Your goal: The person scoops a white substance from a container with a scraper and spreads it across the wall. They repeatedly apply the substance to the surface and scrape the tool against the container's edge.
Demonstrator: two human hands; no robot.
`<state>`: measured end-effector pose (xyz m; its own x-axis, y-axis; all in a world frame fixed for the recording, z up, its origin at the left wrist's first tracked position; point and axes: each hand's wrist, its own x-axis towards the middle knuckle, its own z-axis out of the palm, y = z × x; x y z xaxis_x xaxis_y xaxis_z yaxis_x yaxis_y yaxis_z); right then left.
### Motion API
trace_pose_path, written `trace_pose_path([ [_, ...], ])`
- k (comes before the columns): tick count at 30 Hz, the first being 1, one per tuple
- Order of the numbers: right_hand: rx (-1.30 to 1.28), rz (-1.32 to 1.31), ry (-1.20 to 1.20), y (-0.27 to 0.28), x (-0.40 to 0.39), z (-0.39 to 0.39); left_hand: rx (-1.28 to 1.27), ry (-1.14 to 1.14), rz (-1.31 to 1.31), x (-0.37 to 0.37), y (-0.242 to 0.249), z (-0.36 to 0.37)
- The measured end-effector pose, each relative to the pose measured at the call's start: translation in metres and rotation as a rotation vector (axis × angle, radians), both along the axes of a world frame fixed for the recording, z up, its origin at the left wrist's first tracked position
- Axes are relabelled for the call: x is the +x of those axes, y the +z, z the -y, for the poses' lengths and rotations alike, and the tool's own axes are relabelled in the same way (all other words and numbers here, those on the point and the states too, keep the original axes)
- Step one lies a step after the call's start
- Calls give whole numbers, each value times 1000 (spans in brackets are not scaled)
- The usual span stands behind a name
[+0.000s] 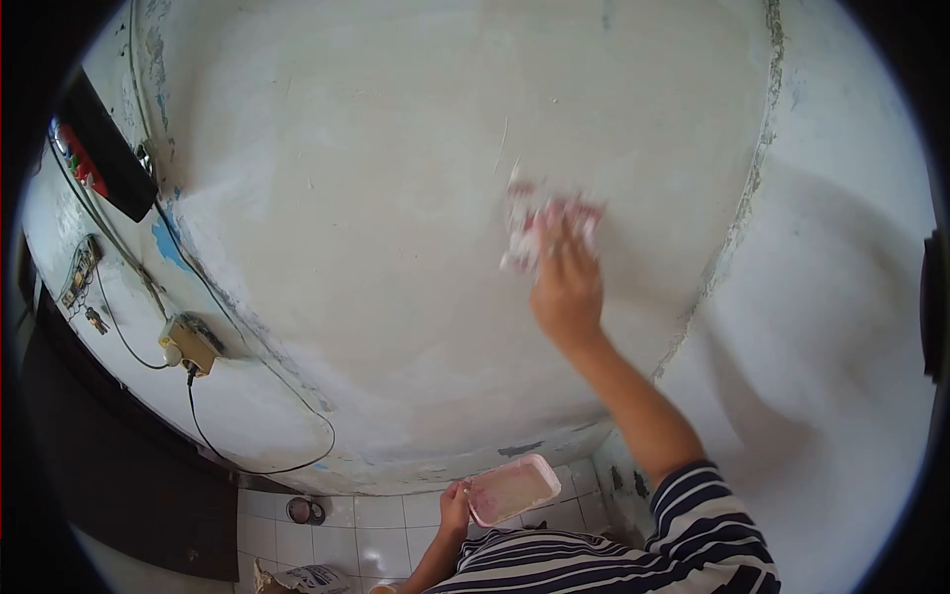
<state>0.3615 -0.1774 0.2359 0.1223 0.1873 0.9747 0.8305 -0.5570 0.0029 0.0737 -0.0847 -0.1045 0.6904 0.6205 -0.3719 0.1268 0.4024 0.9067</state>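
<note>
My right hand (569,292) is raised against the wall (396,178), its fingers closed on a crumpled white and red rag (520,243). The rag lies against the pale plastered surface and is slightly blurred. Low in front of my body, my left hand (454,509) grips the left edge of a shallow pinkish tray (547,475). The tray is tilted toward me, and a thin, pale, wet-looking layer covers its bottom. Thin whitish streaks (502,144) mark the wall just above the rag.
A yellowish socket box (190,346) with cables hangs on the left wall, below a black box (114,163). Rough plaster (742,223) lines the right corner. On the tiled floor (381,549) stand an opened can (300,511) and a printed bag (315,578). A dark door (109,475) is at left.
</note>
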Motion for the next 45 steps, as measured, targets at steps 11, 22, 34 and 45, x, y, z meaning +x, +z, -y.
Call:
trace_pose_path([
  [11,170,119,117,45,-45,32,-29,11,27,-27,18,-53],
  [22,-170,-114,102,-89,-67,-32,-8,-109,64,-47,-8,-84],
  [34,107,96,-23,99,-8,-2,-57,-73,61,-65,-13,-100],
  [45,78,-293,317,10,-82,12,-28,-106,58,-66,-10,-98],
])
